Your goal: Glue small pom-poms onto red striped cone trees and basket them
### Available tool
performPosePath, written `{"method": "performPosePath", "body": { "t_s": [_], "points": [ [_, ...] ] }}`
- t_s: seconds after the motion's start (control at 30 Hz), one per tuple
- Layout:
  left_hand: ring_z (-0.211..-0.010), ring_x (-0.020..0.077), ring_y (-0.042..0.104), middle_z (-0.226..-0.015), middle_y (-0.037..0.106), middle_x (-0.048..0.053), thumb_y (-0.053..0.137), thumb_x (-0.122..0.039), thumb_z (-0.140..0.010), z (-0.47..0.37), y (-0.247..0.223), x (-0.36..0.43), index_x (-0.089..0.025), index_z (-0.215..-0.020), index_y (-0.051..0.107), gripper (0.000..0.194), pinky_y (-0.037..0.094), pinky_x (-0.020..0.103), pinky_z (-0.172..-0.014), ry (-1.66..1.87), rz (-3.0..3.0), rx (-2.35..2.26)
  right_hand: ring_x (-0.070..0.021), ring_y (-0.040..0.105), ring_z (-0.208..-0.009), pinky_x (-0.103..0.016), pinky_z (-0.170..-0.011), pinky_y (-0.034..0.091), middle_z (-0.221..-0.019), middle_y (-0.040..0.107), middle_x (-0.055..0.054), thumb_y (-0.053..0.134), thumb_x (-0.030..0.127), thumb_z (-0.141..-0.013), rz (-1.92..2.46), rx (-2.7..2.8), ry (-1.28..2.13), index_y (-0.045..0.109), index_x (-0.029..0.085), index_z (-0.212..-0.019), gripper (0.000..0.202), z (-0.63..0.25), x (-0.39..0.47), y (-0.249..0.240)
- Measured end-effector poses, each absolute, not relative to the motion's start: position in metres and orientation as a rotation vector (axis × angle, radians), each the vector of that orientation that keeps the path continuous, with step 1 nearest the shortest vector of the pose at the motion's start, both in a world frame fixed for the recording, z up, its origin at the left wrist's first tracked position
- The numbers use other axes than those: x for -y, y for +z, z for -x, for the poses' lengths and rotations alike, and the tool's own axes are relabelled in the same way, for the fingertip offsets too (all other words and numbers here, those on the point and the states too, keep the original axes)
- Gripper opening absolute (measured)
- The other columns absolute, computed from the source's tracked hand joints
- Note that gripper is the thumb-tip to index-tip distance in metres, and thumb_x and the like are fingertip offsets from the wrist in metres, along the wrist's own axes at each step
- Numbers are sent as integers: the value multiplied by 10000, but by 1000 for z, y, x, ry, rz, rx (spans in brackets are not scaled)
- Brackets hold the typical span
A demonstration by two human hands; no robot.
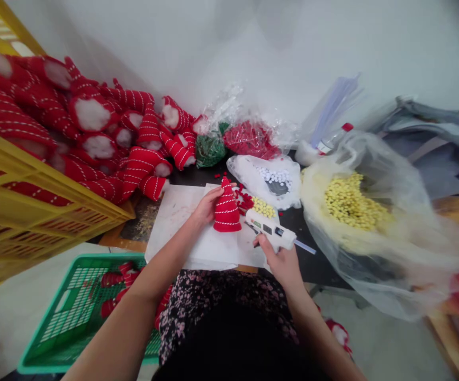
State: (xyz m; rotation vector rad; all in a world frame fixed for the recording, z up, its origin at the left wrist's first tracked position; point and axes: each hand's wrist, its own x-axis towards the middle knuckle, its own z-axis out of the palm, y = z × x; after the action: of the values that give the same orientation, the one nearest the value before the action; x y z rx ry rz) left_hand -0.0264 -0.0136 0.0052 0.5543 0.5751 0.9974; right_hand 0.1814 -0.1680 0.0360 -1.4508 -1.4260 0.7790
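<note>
My left hand [207,205] is closed on a stuffed red knitted hat [227,209] with white stitched stripes, held with its tip away from me above white paper [197,248]. In my right hand [280,259] is a white hot glue gun [271,228], its nozzle pointing left towards the hat's lower edge. A clear glue stick [305,246] juts from the gun's back. Just beyond the hat lie small red pompoms [244,200] and yellow beads [263,207]. Whether the nozzle touches the hat is hard to tell; a small gap seems to show.
More stuffed red hats [92,114] pile up at left beside a yellow crate [34,196]. A green basket [54,317] stands below. Bags of white pieces [279,177], green pieces [210,149], red pieces [251,138] and yellow beads [352,203] line the back and right.
</note>
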Motion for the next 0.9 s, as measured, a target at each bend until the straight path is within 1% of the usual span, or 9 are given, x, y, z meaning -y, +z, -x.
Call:
{"method": "performPosePath", "body": {
  "t_s": [0.17,0.27,0.47,0.63,0.77,0.9],
  "points": [
    [-851,243,759,-1036,793,128,726,-252,-844,28,2,13,-103,-1384,656,565,561,328,-773,987,-567,-526,-215,681,-696,-311,-622,570,-760,752,-93,602,564,-953,1455,1391,900,717,199,-711,452,-183,162,38],
    [-847,240,758,-1039,793,127,735,-259,-838,28,1,13,-108,-1370,665,558,562,327,-761,985,-575,-512,-198,645,-649,-294,-575,538,-719,726,-86,594,567,-955,1435,1396,934,698,200,-696,461,-181,161,41],
    [-829,235,757,-1008,792,125,748,-273,-824,28,0,13,-103,-1334,684,541,574,338,-777,980,-580,-504,-198,632,-629,-303,-576,532,-677,698,-74,580,565,-962,1434,1439,947,661,212,-670,465,-179,160,42],
    [-841,246,760,-1024,793,131,745,-272,-821,28,0,13,-101,-1329,689,538,579,351,-790,982,-584,-524,-198,633,-617,-310,-584,543,-657,690,-72,572,530,-960,1449,1441,940,647,214,-650,449,-180,160,41],
    [-824,246,761,-991,796,123,738,-265,-821,28,0,12,-105,-1315,698,521,591,362,-798,982,-576,-523,-201,642,-600,-328,-614,570,-638,687,-65,566,518,-963,1440,1458,923,649,217,-657,438,-179,161,41],
    [-826,239,761,-983,798,122,725,-252,-831,27,1,12,-110,-1317,698,507,585,338,-763,981,-567,-524,-215,672,-599,-348,-651,607,-618,695,-60,561,519,-972,1445,1503,840,648,226,-665,434,-179,162,36]
  ]
}}
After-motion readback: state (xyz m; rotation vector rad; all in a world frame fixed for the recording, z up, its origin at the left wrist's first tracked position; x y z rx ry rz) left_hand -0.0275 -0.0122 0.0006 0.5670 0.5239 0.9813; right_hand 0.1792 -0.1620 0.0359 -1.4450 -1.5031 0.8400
